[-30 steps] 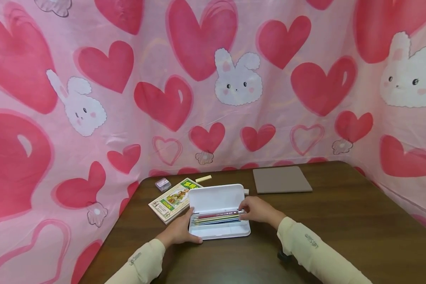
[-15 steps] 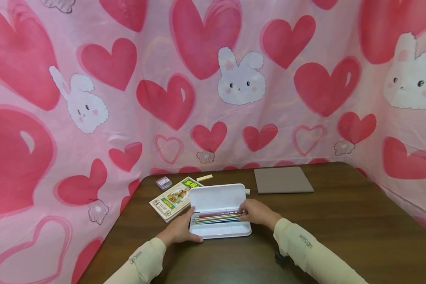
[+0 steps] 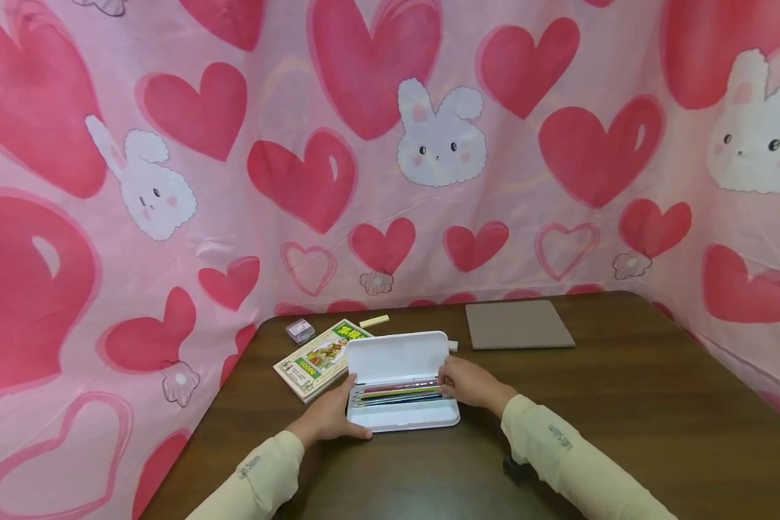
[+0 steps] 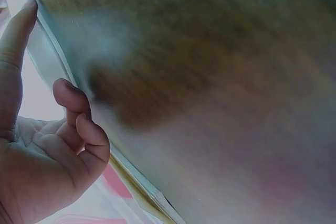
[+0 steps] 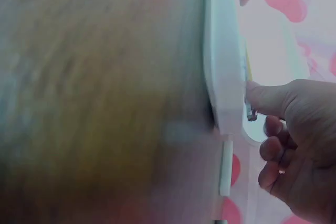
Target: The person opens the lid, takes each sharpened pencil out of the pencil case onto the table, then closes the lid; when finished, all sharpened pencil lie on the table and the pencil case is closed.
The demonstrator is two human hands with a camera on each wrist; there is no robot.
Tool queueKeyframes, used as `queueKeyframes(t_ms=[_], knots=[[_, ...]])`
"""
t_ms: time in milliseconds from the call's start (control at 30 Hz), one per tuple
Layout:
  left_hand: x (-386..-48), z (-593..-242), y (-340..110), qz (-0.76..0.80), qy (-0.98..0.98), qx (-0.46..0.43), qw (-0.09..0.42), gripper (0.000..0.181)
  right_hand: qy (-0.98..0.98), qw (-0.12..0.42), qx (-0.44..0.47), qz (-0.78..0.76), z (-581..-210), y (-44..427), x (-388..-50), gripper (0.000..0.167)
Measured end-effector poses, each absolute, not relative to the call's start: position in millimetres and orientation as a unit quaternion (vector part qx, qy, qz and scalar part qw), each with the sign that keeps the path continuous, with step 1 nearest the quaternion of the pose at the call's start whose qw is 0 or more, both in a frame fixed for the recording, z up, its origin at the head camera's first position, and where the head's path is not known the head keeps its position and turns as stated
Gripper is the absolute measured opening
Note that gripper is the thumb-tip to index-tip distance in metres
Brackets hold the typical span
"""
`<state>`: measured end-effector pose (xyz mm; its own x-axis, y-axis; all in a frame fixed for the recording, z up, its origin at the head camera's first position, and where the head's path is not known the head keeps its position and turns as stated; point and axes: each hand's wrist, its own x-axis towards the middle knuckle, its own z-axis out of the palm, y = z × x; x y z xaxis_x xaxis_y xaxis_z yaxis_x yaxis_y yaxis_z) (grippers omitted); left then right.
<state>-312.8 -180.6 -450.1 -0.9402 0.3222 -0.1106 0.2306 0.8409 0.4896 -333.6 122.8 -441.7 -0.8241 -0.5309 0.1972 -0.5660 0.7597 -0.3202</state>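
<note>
An open white pencil case (image 3: 383,420) lies on the table, its lid (image 3: 396,357) raised at the back. Several coloured pencils (image 3: 396,394) lie side by side in it. My left hand (image 3: 328,417) grips the case's left end, thumb along the front and fingers behind. In the left wrist view the thumb (image 4: 18,40) reaches along the case edge. At the right end, my right hand (image 3: 473,383) pinches a pencil end between thumb and fingers; in the right wrist view the pencil's end (image 5: 251,113) shows below the thumb. How many pencils it holds is hidden.
A book with an illustrated cover (image 3: 318,360) lies left behind the case. Near it are a small purple box (image 3: 300,331) and a pale yellow strip (image 3: 373,321). A grey flat board (image 3: 518,325) lies at the back right. A small white object (image 3: 453,346) sits behind the lid.
The head view has shifted slightly. Both hands keep nearly the same places on the case and pencils, with the right fingers moving only a little.
</note>
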Motion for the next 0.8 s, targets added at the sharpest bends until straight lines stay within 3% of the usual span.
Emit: queueKeyframes(t_ms=[433,800], knots=[[-316.1,-453.0,-179.6,0.231,0.958,0.143,0.088,0.119,-0.916,0.1,0.329,0.208,-420.9,186.4,-330.0,0.004],[-314.1,-451.4,-179.4,0.233,0.958,0.143,0.088,0.117,-0.919,0.124,0.3,0.224,-431.3,262.6,-332.0,0.007]])
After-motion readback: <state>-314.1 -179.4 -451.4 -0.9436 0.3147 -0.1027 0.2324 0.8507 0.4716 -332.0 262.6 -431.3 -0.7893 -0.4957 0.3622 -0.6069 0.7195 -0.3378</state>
